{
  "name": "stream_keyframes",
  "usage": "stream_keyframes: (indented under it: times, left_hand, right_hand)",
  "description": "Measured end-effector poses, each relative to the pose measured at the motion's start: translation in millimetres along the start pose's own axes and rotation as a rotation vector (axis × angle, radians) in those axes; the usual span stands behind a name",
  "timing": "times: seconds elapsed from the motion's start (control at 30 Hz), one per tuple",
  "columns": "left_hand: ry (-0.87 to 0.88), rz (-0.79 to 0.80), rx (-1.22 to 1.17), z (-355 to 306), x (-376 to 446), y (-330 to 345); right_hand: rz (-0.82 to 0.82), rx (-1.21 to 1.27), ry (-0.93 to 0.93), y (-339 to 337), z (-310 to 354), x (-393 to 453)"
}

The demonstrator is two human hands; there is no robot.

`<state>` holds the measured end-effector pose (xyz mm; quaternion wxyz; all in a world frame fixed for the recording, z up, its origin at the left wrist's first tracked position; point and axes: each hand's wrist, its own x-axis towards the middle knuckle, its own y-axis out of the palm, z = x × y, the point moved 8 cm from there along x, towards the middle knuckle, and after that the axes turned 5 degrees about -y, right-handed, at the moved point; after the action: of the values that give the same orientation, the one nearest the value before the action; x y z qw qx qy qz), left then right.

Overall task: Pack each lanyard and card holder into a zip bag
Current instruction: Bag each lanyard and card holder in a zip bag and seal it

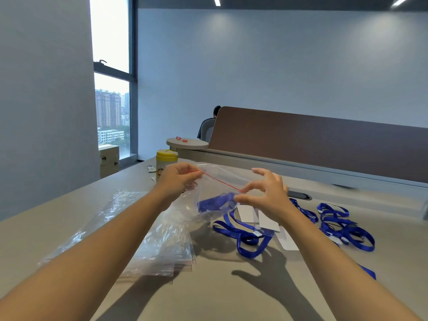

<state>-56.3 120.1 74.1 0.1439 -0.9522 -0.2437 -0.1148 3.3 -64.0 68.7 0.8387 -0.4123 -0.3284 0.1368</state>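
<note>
Spare bags (143, 230): a loose, glossy stack of clear zip bags lies flat on the table (231, 295), left of and below the hands, red seal edges toward the near side.
Left hand (178, 179): raised above the table, fingers curled, pinching the left end of the held bag's red seal.
Zip bag (215, 188): clear, soft and crumpled, hanging between the two hands; its red zip line (222, 181) runs from upper left down to lower right, so the long axis of the mouth spans hand to hand.
Lanyard inside (217, 202): a bunched blue ribbon sits low in the bag, just below the seal and close to the right hand.
Right hand (264, 193): thumb and forefinger pinch the right end of the seal, the other fingers spread and held off.
Judgement: both hands are equally placed on the seal; closing looks like a matter of running the pinch along the line.
Card holders (268, 220): pale rectangles flat on the table under the right hand.
Loose lanyards (342, 225): blue ribbons tangled on the table, right of the hands.
</note>
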Motion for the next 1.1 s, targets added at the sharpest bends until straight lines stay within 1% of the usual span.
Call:
stream_keyframes:
  times: [0.1,0.2,0.27,0.37,0.53,0.6,0.73,0.8,0.87,0.93,0.97,1.03,1.1]
  left_hand:
    - [0.023,0.019,0.020,-1,-2,1]
    - [0.047,0.039,0.030,-7,-5,0]
    - [0.075,0.025,0.045,-12,-6,-3]
    - [0.119,-0.051,0.056,-20,-5,-14]
    - [0.171,-0.177,0.059,-34,-1,-33]
    - [0.174,-0.187,0.003,-39,0,-36]
    - [0.131,-0.133,-0.301,-45,0,-38]
    - [0.085,-0.066,-0.396,-41,-3,-34]
    - [0.009,0.053,-0.401,-27,-7,-21]
    - [-0.067,0.139,-0.301,-6,-15,-7]
    - [-0.092,0.150,-0.253,2,-18,-2]
    - [-0.108,0.107,-0.227,11,-22,2]
    - [-0.107,0.047,-0.260,11,-23,0]
  right_hand:
    - [0.026,-0.173,0.017,1,-8,2]
    - [0.002,-0.163,0.015,-1,-12,5]
    - [-0.045,-0.083,0.009,-4,-12,5]
    - [-0.104,0.065,0.005,-14,-8,4]
    - [-0.319,0.410,0.004,-44,1,1]
    - [-0.374,0.536,0.023,-51,2,0]
    - [-0.439,0.709,0.001,-65,11,-1]
    - [-0.455,0.757,0.013,-68,13,0]
    - [-0.463,0.797,0.042,-69,13,0]
    - [-0.463,0.826,0.065,-68,11,-2]
    - [-0.465,0.840,0.074,-66,10,-4]
    - [-0.449,0.855,0.094,-62,6,-7]
    - [-0.372,0.851,0.106,-52,1,-10]
